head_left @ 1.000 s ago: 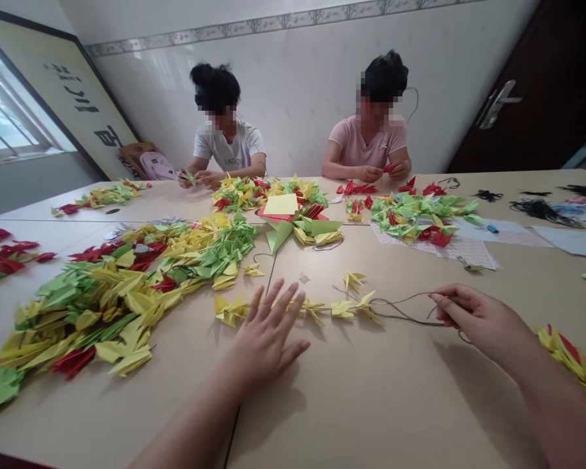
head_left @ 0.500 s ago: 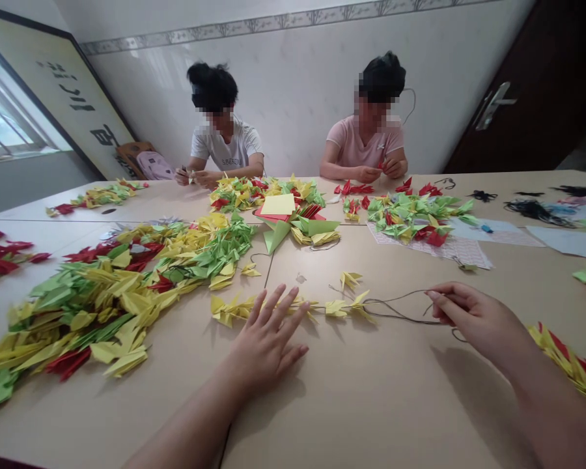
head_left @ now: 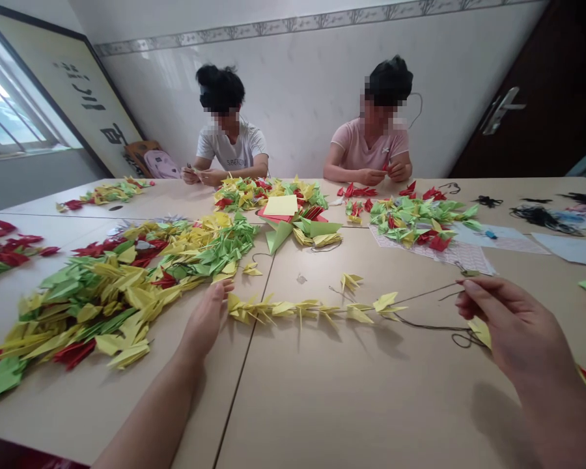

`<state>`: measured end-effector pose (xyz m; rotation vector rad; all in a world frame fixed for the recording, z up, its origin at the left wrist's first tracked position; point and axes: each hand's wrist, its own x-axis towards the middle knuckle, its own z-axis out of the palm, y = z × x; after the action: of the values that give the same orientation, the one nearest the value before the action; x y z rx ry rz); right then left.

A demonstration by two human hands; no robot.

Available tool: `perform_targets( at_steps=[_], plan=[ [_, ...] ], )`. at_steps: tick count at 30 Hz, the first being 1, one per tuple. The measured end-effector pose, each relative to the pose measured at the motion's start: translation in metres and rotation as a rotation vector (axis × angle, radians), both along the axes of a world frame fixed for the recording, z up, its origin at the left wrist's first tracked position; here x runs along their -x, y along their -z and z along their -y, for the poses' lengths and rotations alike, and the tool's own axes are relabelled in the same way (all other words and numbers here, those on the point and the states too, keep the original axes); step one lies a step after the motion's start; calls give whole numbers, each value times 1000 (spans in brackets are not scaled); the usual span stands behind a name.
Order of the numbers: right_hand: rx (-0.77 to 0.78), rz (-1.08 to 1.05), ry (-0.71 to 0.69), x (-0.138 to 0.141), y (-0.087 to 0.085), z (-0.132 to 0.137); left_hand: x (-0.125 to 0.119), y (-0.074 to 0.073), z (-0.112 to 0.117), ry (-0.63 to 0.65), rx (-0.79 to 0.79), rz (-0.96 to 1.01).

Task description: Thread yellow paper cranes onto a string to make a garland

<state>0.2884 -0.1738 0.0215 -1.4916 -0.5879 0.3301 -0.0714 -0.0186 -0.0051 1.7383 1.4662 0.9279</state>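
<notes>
A row of yellow folded paper cranes (head_left: 303, 309) lies strung on a thin dark string (head_left: 422, 291) across the middle of the table. My left hand (head_left: 206, 319) rests at the row's left end, fingers together and stretched toward the nearest crane. My right hand (head_left: 512, 326) is raised at the right, thumb and fingers pinched on the string's end. One loose yellow crane (head_left: 351, 281) lies just behind the row.
A big heap of yellow, green and red cranes (head_left: 122, 286) covers the table's left side. More piles (head_left: 420, 218) and coloured paper sheets (head_left: 282, 205) lie further back. Two people sit across the table folding paper. Black cords (head_left: 537, 213) lie far right.
My left hand slid from the middle of the crane row to its left end. My right hand lifted and pulled the string right, straightening the row.
</notes>
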Motion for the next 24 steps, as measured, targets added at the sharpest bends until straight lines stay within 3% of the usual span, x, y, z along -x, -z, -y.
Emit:
perform_targets(
  at_steps=[2,4,9,13,16,19,24],
  plan=[
    [-89,-56,13,0,-1,1,-2,-5,3,12,79,71],
    [-160,-114,-13,-2,-2,2,-3,-10,6,97,93,-3],
    [-248,-197,-173,-4,-2,3,-2,-6,7,389,-130,-341],
    [-261,-192,-264,-4,-2,3,-5,-3,5,453,-157,-342],
    [-294,-214,-272,-6,-4,4,-6,-6,7,406,-40,-163],
    [-354,-269,-303,-10,-5,8,-5,-9,11,320,91,135],
    [-403,-210,-482,-19,-2,17,4,-13,10,200,189,614]
  ],
)
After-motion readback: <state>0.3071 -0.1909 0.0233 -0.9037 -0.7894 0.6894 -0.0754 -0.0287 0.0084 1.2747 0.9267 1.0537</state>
